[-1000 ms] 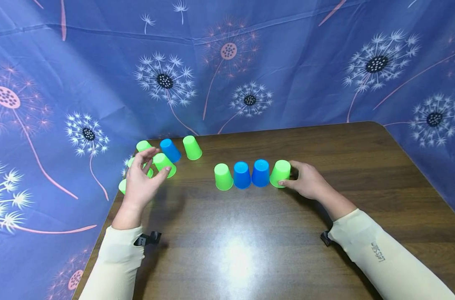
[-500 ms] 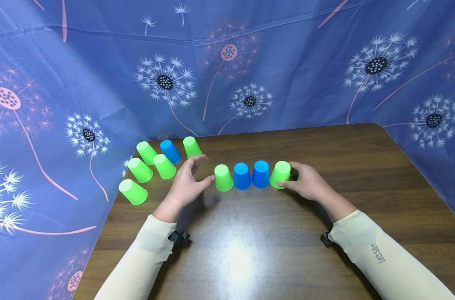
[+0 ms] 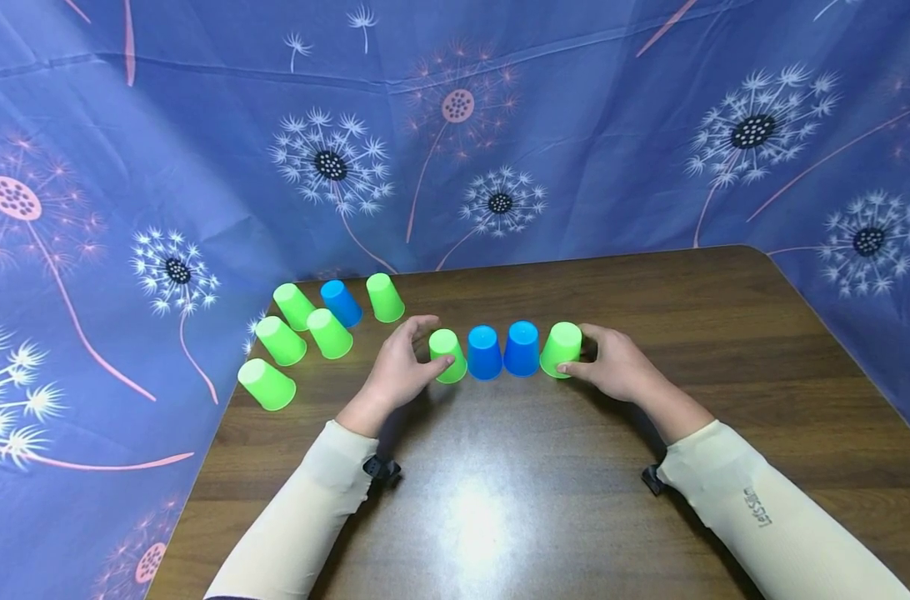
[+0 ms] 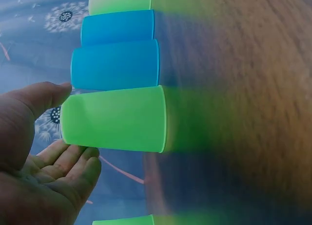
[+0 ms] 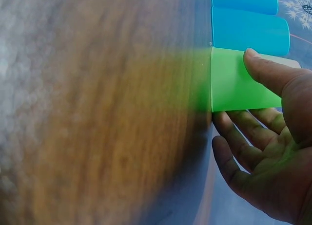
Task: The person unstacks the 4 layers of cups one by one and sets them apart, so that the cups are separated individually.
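Four upside-down cups stand in a row on the table. At its left end is a green cup [image 3: 445, 345]; two blue cups [image 3: 484, 354] [image 3: 522, 349] follow, then a green cup [image 3: 563, 345]. My left hand [image 3: 397, 372] is spread around the left green cup, thumb in front and fingers behind; in the left wrist view the hand [image 4: 36, 188] lies close to that cup [image 4: 117, 120], and firm contact cannot be made out. My right hand [image 3: 616, 364] holds the right green cup, its thumb across the side in the right wrist view [image 5: 239, 84].
Several more cups stand upside down at the table's back left: green ones [image 3: 267, 384] [image 3: 329, 334] [image 3: 385, 297] and a blue one [image 3: 341, 302]. A blue flowered cloth [image 3: 605, 133] hangs behind and left of the wooden table [image 3: 725, 333].
My left hand has moved right, from the back-left cups to the left end of the row. My right hand and the row of cups have stayed in place.
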Tool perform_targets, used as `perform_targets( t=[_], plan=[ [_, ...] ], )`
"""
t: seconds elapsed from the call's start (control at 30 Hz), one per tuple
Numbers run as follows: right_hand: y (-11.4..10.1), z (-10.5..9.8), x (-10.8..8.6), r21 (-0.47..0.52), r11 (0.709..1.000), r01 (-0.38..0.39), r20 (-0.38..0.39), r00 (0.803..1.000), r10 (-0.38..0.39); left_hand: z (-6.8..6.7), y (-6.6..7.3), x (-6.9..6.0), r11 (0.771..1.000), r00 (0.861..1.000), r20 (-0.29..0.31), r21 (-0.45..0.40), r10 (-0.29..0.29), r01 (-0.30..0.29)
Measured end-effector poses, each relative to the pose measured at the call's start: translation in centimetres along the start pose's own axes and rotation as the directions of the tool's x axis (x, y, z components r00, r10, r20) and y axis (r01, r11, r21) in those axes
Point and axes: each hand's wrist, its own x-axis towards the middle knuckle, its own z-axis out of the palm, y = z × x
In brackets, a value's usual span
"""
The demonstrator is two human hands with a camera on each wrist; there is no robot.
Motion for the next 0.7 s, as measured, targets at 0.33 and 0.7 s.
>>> perform_targets(
  t=[0.33, 0.7],
  plan=[
    [-0.1, 0.0, 0.0, -0.001, 1.000, 0.004, 0.005, 1.000, -0.004, 0.0, -0.4, -0.1, 1.000, 1.000, -0.028, 0.029, -0.007, 0.008],
    [-0.2, 0.0, -0.1, -0.002, 1.000, 0.010, 0.000, 1.000, -0.010, -2.9, -1.4, -1.2, 0.995, 0.993, -0.092, -0.076, -0.078, 0.071]
  ],
)
